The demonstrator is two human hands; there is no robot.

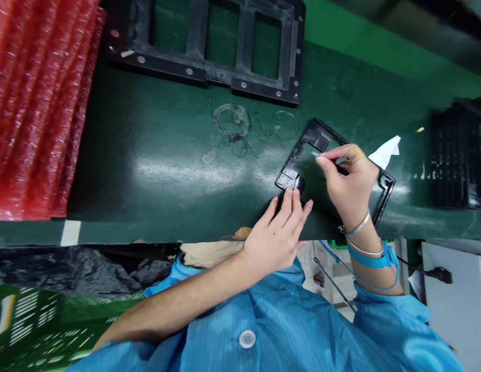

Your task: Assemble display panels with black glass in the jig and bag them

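A thin black rectangular frame (pixel 317 125) lies at a slant on the green table, with pieces fitted along its left side. My left hand (pixel 277 232) rests at the frame's near left corner, fingers stretched out and their tips touching a grey-silver part (pixel 287 178) there. Above the frame's opening is my right hand (pixel 351 178), thumb and forefinger pinched on a small pale piece (pixel 316 154) whose exact kind I cannot make out. Something dark shows behind those fingers. My right hand and wrist hide part of the frame's right half.
A large black fixture (pixel 217 78) with several openings stands at the back. Red bubble-wrap sheets (pixel 39 108) are stacked at left. A white scrap (pixel 385 152) lies right of the frame, near a dark rack (pixel 460 155). A green crate (pixel 42 325) sits below the table edge.
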